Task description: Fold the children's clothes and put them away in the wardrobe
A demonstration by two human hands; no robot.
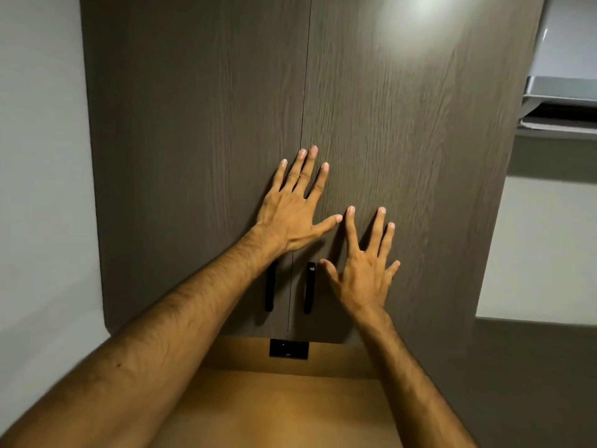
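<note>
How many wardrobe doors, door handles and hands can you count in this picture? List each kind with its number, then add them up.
Wardrobe doors: 2 (left door, right door)
Door handles: 2 (left handle, right handle)
Hands: 2 (left hand, right hand)
Total: 6

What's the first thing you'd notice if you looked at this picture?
Two bare hands spread flat on the dark wooden wardrobe doors: the left hand lies across the seam between the doors, the right hand lower on the right door. Just below them are two black handles, and beneath the doors a lit orange-brown surface.
</note>
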